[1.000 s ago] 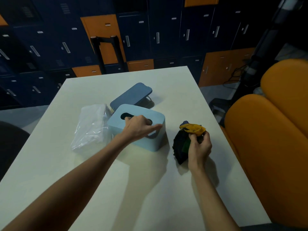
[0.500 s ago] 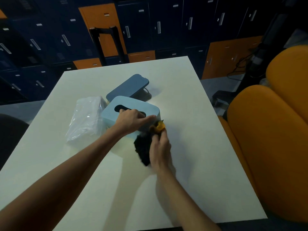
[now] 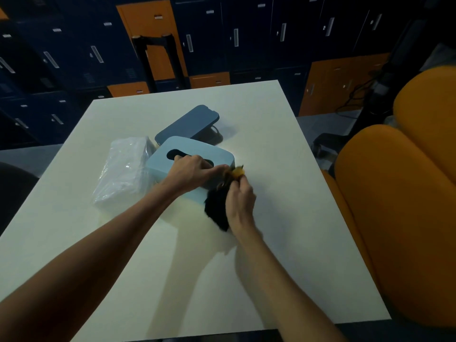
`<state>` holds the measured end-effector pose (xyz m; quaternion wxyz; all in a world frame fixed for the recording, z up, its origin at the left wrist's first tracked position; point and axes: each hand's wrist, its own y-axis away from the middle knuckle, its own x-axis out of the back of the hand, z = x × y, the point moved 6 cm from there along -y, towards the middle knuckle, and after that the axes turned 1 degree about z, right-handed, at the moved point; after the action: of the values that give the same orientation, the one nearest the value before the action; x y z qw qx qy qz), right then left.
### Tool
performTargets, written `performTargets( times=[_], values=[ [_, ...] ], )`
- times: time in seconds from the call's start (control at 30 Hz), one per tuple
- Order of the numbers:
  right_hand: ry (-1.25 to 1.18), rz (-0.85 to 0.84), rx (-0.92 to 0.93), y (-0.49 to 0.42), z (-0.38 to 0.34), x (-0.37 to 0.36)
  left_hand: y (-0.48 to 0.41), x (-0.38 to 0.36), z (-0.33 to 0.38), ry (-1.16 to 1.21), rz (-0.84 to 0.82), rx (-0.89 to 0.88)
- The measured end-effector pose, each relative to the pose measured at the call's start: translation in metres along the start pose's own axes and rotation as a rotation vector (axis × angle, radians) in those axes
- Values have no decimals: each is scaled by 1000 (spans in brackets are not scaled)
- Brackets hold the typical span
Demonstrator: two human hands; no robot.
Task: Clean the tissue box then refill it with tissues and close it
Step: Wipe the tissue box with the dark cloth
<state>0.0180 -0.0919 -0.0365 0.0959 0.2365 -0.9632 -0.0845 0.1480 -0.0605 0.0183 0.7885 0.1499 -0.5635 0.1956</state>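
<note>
A light blue tissue box (image 3: pixel 161 160) with an oval slot on top stands near the middle of the white table (image 3: pixel 271 144). My left hand (image 3: pixel 193 172) rests on the box's top, fingers at the slot, thumb reaching towards its right end. My right hand (image 3: pixel 239 198) grips a bunched black and yellow cloth (image 3: pixel 217 206) pressed against the box's near right side. A dark blue lid (image 3: pixel 188 123) lies just behind the box. A clear plastic pack of tissues (image 3: pixel 123 171) lies against the box's left side.
An orange padded chair (image 3: pixel 399 193) stands close along the table's right edge. Dark blue and orange lockers (image 3: pixel 222 33) fill the wall behind. A black frame (image 3: pixel 158 53) stands beyond the table's far edge. A dark chair edge (image 3: pixel 12 188) shows at left.
My right hand carried the cloth from the table right of the box leftwards to the box's near right side. My left hand stays on the box top.
</note>
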Motion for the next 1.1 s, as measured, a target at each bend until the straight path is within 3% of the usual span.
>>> performTargets(
  times=[0.23, 0.4, 0.57, 0.67, 0.8, 0.93, 1.1],
  values=[
    [20, 57, 269, 27, -12, -16, -3, -2, -9, -42, -16, -26],
    [-7, -64, 66, 49, 25, -23, 2, 3, 1, -4, 15, -5],
    [-151, 16, -81, -10, -6, -3, 3, 4, -1, -34, 39, -25],
    [-220, 0, -48, -16, -24, -2, 2, 2, 1, -66, 33, -18],
    [32, 15, 25, 18, 5, -14, 1, 1, -1, -41, 7, -11],
    [69, -2, 112, 42, 16, -28, 0, -1, -2, -47, 10, -19],
    [20, -4, -52, -21, -2, -20, 0, -3, -4, -48, 17, -16]
  ],
)
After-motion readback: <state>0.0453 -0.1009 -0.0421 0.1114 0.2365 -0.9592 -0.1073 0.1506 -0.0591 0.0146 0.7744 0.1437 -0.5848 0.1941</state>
